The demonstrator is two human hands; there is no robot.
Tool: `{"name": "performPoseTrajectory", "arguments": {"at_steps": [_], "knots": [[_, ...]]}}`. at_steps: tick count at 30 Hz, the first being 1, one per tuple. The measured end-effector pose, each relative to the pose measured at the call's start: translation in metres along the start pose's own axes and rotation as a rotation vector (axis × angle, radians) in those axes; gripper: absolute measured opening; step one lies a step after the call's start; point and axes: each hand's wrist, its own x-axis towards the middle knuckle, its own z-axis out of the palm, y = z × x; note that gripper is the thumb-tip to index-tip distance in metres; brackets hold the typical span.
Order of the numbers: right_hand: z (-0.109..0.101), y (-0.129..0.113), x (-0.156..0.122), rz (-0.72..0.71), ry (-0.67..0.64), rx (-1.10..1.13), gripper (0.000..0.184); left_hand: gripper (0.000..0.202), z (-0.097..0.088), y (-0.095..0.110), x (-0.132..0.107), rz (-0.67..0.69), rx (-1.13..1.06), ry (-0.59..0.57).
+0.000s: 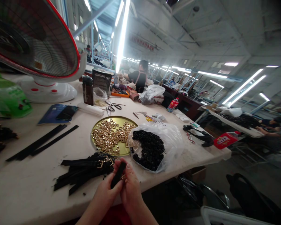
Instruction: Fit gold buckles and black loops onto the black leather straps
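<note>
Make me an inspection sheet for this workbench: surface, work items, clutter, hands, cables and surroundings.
Surface: pale tabletop, with dark scraps near the front.
Work items: gold buckles in a round gold tray; small black pieces in a clear plastic bag; pile of black straps, some with buckles.
Clutter: fan, phone on a blue booklet, scissors, red bottle by the right edge.
Hands: left hand grips a black strip; right hand is cupped against it, exact grip unclear.
Cables: nothing clearly seen.
Surroundings: lit fluorescent tubes; a person beyond the table.
</note>
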Motion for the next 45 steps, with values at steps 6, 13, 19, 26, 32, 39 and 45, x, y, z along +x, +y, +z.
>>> {"name": "performPoseTrajectory", "arguments": {"at_steps": [6, 13, 19, 26, 32, 39, 45], "knots": [[-0.007, -0.016, -0.006, -0.003, -0.135, -0.314, 0.036, 0.031, -0.012, 0.005, -0.004, -0.033, -0.068, 0.052], [-0.014, -0.046, -0.014, 0.068, -0.338, -0.652, 0.025, 0.033, -0.028, 0.013, -0.012, -0.156, -0.19, -0.157], [-0.013, -0.04, -0.022, 0.179, -0.338, -0.468, 0.026, 0.025, -0.039, 0.018, -0.018, 0.058, 0.127, -0.086], [-0.016, -0.036, -0.021, 0.191, -0.342, -0.382, 0.028, 0.02, -0.046, 0.02, -0.025, 0.413, 0.587, -0.036], [-0.014, -0.032, -0.016, 0.264, -0.273, -0.374, 0.028, 0.028, -0.048, 0.027, -0.028, 0.495, 1.07, -0.078], [-0.012, -0.037, -0.018, 0.228, -0.423, -0.326, 0.043, 0.034, -0.059, 0.035, -0.026, 0.585, 1.275, -0.148], [-0.014, -0.036, -0.015, 0.206, -0.384, -0.501, 0.036, 0.031, -0.055, 0.024, -0.026, 0.673, 1.224, -0.109]]}}
